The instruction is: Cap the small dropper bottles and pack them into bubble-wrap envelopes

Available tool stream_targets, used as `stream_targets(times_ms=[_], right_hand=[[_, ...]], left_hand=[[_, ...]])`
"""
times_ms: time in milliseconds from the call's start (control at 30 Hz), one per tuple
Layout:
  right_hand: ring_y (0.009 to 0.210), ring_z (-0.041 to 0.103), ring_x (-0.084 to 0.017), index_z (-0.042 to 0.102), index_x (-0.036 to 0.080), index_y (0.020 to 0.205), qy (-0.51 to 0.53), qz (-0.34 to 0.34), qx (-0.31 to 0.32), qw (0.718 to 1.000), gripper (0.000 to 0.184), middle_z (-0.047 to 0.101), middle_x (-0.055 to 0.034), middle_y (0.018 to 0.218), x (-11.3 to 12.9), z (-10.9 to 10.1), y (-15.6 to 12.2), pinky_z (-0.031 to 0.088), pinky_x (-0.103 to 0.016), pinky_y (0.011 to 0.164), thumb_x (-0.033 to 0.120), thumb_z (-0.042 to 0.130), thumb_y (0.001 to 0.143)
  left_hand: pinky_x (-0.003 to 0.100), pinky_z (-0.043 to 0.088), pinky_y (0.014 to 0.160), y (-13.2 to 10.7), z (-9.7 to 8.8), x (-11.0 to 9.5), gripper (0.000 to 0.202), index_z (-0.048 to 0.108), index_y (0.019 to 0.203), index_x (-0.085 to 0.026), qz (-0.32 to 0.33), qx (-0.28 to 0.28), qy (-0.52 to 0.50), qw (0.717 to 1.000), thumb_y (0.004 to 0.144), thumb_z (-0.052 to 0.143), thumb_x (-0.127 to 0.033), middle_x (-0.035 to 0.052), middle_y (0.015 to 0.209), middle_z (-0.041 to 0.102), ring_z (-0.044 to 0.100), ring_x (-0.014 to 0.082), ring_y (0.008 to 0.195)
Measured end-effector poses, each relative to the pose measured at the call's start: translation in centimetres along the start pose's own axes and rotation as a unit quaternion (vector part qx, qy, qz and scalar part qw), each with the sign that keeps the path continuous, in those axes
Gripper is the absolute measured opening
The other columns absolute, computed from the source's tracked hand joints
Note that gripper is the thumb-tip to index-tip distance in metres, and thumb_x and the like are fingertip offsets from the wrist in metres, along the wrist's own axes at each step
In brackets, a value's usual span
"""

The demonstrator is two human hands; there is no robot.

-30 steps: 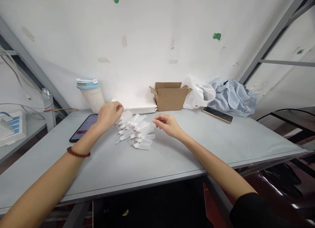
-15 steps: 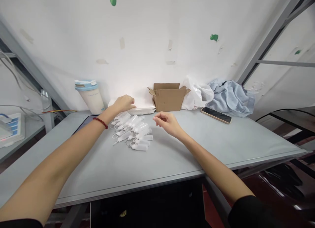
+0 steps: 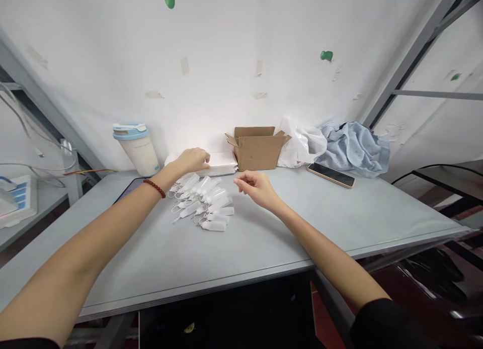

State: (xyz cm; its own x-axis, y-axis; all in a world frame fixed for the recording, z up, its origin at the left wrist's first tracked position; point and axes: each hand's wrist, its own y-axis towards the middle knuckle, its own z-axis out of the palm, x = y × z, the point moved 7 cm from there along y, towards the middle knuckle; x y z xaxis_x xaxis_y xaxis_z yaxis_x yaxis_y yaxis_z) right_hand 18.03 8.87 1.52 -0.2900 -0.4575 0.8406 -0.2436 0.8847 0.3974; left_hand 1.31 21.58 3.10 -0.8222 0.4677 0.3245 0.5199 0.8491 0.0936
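Note:
My left hand [image 3: 193,159], with a red bead bracelet on the wrist, hovers over or rests on a stack of white sheets or flat cards [image 3: 222,163]. Its fingers bend downward, slightly apart, and no held thing shows; whether they touch the stack is unclear. In front of it lies a heap of small translucent squeeze bottles [image 3: 206,200] with thin white tips and looped cap straps. To the right of the heap, above the table, is my right hand [image 3: 257,189]. Thumb and fingers are drawn together there, with nothing visible between them.
An open cardboard box [image 3: 258,154] stands against the wall beside a white plastic bag [image 3: 300,143] and a crumpled light-blue cloth [image 3: 352,148]. A phone [image 3: 331,175] lies before them. At left are a blue-lidded cup [image 3: 139,150] and a dark flat device [image 3: 130,187] under my forearm.
My left hand has shifted slightly right over the white stack. My right hand stays almost still, and the bottles have not moved. The view has tilted a little.

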Motion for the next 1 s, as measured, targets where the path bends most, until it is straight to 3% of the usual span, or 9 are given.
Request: stream_targets(times_ms=[100, 333, 500, 733, 833, 1000], right_hand=[[0.057, 0.05, -0.009, 0.059, 0.016, 0.072, -0.001, 0.0, 0.001, 1.0, 0.026, 0.056, 0.0014, 0.06, 0.0, 0.0, 0.0, 0.039, -0.022, 0.055, 0.039, 0.054, 0.082], [0.057, 0.051, -0.01, 0.059, 0.016, 0.072, -0.006, -0.002, 0.002, 1.0, 0.025, 0.056, 0.0013, 0.06, -0.2, 0.1, 0.0, 0.039, -0.022, 0.055, 0.039, 0.054, 0.081], [0.057, 0.051, -0.01, 0.058, 0.016, 0.071, -0.021, -0.004, -0.001, 1.0, 0.026, 0.057, 0.0013, 0.06, -0.2, 0.1, 0.0, 0.04, -0.023, 0.056, 0.039, 0.054, 0.082], [0.065, 0.055, -0.012, 0.06, 0.017, 0.078, -0.101, -0.058, -0.033, 0.993, 0.022, 0.062, -0.0018, 0.07, -0.1, -0.2, 0.1, 0.042, -0.024, 0.059, 0.035, 0.049, 0.085], [0.079, 0.056, -0.017, 0.06, 0.016, 0.091, -0.193, -0.149, -0.063, 0.968, 0.022, 0.062, -0.0072, 0.083, 1.0, -0.2, -0.2, 0.045, -0.029, 0.065, 0.035, 0.049, 0.087], [0.106, 0.049, -0.026, 0.056, 0.014, 0.108, -0.38, -0.285, -0.057, 0.878, 0.028, 0.057, -0.016, 0.109, 2.7, 1.1, -1.0, 0.042, -0.041, 0.087, 0.032, 0.046, 0.089]], left_hand=[[0.029, 0.04, 0.067, -0.3, 0.0, -0.2, 0.03, 0.067, 0.096, -0.017, 0.011, -0.009, 0.022, 1.0, 0.086, 0.043, -0.032, 0.0111, 0.1, 0.067, 0.06, 0.0242, 0.091], [0.028, 0.04, 0.063, -0.5, 0.5, -0.1, 0.023, 0.065, 0.094, -0.016, 0.016, -0.009, 0.033, 0.999, 0.078, 0.049, -0.017, 0.0095, 0.097, 0.066, 0.059, 0.023, 0.089], [0.029, 0.04, 0.069, -0.5, -0.3, 0.9, 0.034, 0.061, 0.105, -0.013, -0.012, -0.067, 0.064, 0.996, 0.081, 0.039, -0.003, 0.0143, 0.103, 0.063, 0.053, 0.0248, 0.102], [0.034, 0.04, 0.071, -3.6, -1.5, 0.5, 0.036, 0.064, 0.106, -0.016, -0.004, -0.131, 0.076, 0.988, 0.084, 0.036, -0.006, 0.0126, 0.095, 0.066, 0.054, 0.0255, 0.095], [0.038, 0.039, 0.072, -6.4, -2.9, -1.1, 0.036, 0.066, 0.102, -0.017, 0.019, -0.21, 0.057, 0.976, 0.082, 0.038, -0.006, 0.0136, 0.095, 0.066, 0.053, 0.0285, 0.095], [0.039, 0.037, 0.07, -10.7, -5.2, -5.1, 0.033, 0.066, 0.1, -0.02, 0.059, -0.323, 0.032, 0.944, 0.083, 0.041, -0.005, 0.0114, 0.097, 0.067, 0.053, 0.0276, 0.092]])
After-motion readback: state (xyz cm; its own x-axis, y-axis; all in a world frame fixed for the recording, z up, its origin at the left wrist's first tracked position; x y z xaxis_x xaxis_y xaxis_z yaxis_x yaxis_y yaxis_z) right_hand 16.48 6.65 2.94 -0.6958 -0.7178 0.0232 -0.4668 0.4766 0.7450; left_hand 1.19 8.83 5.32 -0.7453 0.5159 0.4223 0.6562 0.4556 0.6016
